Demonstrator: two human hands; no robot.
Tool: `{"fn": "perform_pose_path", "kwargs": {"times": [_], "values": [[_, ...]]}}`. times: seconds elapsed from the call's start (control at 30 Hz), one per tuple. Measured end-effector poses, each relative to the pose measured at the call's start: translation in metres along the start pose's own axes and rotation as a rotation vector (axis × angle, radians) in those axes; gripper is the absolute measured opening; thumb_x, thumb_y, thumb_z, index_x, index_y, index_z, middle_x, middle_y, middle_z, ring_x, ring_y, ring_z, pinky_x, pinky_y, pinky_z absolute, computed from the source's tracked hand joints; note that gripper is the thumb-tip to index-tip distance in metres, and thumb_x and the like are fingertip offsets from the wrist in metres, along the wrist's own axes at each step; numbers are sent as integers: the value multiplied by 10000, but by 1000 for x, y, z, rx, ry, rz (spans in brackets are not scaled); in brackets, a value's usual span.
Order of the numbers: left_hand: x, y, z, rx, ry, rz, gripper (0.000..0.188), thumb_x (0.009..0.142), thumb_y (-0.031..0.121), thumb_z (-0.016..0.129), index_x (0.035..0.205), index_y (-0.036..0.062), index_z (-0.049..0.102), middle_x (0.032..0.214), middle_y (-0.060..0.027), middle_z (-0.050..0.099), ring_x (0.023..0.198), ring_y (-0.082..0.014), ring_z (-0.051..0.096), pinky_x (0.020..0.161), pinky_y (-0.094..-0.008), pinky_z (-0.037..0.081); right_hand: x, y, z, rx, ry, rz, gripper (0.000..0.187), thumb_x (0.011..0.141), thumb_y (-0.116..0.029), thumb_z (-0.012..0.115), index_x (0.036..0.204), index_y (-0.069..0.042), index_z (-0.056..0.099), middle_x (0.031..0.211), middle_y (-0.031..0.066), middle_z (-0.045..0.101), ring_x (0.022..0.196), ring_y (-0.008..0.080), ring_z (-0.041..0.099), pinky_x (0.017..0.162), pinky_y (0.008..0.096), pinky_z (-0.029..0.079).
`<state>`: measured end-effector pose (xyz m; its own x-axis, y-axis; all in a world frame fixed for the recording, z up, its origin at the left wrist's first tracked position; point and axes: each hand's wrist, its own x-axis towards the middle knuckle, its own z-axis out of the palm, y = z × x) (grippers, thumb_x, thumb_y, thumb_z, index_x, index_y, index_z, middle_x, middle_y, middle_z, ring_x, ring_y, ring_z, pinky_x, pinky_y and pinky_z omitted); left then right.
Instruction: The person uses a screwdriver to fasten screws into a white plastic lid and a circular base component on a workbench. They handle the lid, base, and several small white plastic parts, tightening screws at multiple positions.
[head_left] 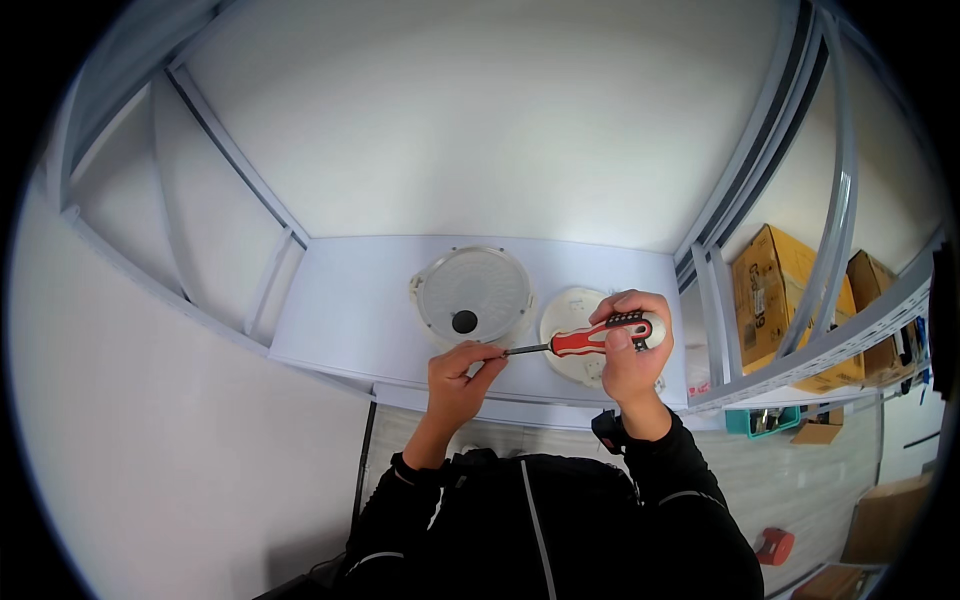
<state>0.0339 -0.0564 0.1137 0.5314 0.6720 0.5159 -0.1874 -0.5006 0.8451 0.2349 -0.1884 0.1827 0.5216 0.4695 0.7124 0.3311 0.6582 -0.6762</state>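
Note:
My right hand (pixel 634 350) is wrapped round the red, white and black handle of a screwdriver (pixel 578 343). Its metal shaft points left, roughly level, above the front part of the table. At the tip, the fingers of my left hand (pixel 462 380) are pinched together; whether a small part sits between them is too small to tell. Just beyond my left hand lies a round, pale lamp-like housing (pixel 475 285) with a light rim and a dark round spot near its front. Partly behind the screwdriver and my right hand is a white round plate (pixel 562 318) with small fittings on it.
The pale table (pixel 340 300) has a white wall behind it and grey metal frame posts (pixel 745 150) at both sides. At the right stand cardboard boxes (pixel 775 290) and a teal bin (pixel 763 422) holding small items. A red object (pixel 775 546) is on the floor.

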Motion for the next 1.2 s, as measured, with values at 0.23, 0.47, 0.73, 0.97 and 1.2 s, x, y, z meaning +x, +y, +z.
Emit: {"fn": "perform_pose_path", "kwargs": {"times": [0.23, 0.47, 0.73, 0.97, 1.2], "values": [[-1, -1, -2, 6, 30, -19, 169, 858, -70, 807, 1011, 2, 805, 956, -124, 802, 836, -203, 753, 739, -290, 572, 3, 1, 1, -10, -51, 43, 381, 965, -193, 750, 1220, -11, 532, 1026, 148, 700, 882, 161, 654, 801, 310, 546], [-2, -11, -5, -13, -3, 21, 226, 857, -144, 776, 1053, -32, 771, 1015, -153, 781, 897, -194, 726, 749, -276, 550, 12, 0, -2, -70, -131, 82, 640, 942, -108, 777, 1442, -16, 389, 1082, 152, 694, 942, 184, 678, 876, 345, 551], [-5, -10, -13, 4, -99, -56, 227, 851, -68, 812, 1063, 2, 776, 970, -114, 793, 878, -190, 760, 775, -294, 583, 22, -4, 1, 34, -243, 254, 1007, 920, -12, 798, 1677, -75, 137, 1160, 154, 666, 1086, 242, 693, 984, 412, 554], [-2, 8, -27, 237, -124, -5, 332, 814, -17, 823, 1134, 49, 762, 956, -71, 780, 901, -253, 747, 840, -378, 578, 17, 20, 24, -3, -311, 146, 1013, 875, 72, 820, 1668, -82, 210, 1311, 189, 608, 1055, 237, 707, 991, 420, 564], [17, -15, -35, 464, -96, 149, 304, 827, 51, 816, 1125, 66, 753, 975, -40, 781, 1004, -300, 700, 951, -433, 528, 13, 29, 49, -13, -300, 139, 902, 869, 51, 837, 1623, -70, 357, 1304, 171, 642, 1037, 206, 718, 966, 372, 567]]}}
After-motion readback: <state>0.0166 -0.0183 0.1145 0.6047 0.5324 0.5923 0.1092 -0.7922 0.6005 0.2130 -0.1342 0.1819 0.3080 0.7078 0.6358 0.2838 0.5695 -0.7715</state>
